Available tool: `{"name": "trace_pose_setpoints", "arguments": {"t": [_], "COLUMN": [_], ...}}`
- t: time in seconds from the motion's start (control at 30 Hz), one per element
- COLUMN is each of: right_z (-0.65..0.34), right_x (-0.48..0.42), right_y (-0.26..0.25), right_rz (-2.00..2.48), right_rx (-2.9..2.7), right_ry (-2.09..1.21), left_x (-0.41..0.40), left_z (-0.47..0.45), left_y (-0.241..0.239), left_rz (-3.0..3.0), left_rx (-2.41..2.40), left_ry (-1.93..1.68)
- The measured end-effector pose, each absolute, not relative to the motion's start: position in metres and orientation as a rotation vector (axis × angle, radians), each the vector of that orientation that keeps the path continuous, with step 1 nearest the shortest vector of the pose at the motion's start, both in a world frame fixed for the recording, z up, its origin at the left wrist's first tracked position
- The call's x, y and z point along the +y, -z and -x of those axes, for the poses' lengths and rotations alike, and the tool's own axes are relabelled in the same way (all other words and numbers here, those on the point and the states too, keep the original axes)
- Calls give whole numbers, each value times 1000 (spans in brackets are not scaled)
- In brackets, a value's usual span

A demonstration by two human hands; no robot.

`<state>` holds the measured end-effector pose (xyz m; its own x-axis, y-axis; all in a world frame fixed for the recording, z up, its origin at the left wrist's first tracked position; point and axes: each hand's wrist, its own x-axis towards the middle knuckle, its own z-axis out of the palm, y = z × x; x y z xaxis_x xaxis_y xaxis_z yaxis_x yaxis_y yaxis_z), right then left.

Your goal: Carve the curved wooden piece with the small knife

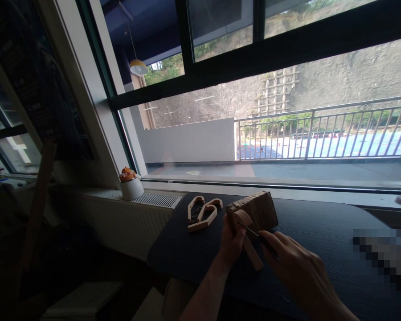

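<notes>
My left hand (pixel 232 245) is closed around a pale wooden hook-shaped piece (pixel 253 255), whose curved end rests against a rough brown wooden block (pixel 262 209) on the dark table (pixel 307 223). In my right hand (pixel 296 263) is a screwdriver (pixel 253 232), gripped by its dark handle. Its thin shaft points left and meets the hook-shaped piece close to my left thumb. Whether a screw sits at the tip is too small to tell. Left of the block lie similar pale wooden hooks (pixel 205 219), with several small dark screws (pixel 195 211) among them.
A white radiator (pixel 147 223) runs along the wall left of the table, and a white jar with an orange top (pixel 132 187) stands on it. Behind the table is a large window with a dark frame (pixel 227 80). A blurred-out patch (pixel 384 254) covers something at the right.
</notes>
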<state>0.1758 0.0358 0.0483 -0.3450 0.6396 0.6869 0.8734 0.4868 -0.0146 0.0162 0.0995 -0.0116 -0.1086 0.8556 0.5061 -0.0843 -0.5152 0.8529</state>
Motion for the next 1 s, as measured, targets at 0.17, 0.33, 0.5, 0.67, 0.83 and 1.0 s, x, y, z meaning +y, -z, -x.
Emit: {"name": "trace_pose_setpoints", "arguments": {"t": [0.17, 0.33, 0.5, 0.67, 0.83, 1.0], "right_z": [-178, -172, -166, -169, -173, -172], "right_x": [34, 32, 30, 30, 30, 31], "right_y": [-54, -52, -49, -47, -58, -65], "right_rz": [1245, 1275, 1332, 1263, 1208, 1223], "right_rx": [-2095, -2093, -2092, -2078, -2087, -2085], "right_ry": [540, 457, 392, 453, 541, 539], "left_x": [99, 101, 103, 100, 97, 98], "left_z": [-16, -15, -14, -15, -16, -16], "left_y": [11, 15, 18, 14, 9, 10], "left_rz": [-1466, -1499, -1521, -1540, -1536, -1531], "left_rx": [883, 920, 950, 927, 929, 941], "left_ry": [-1723, -1687, -1687, -1690, -1718, -1727]}}
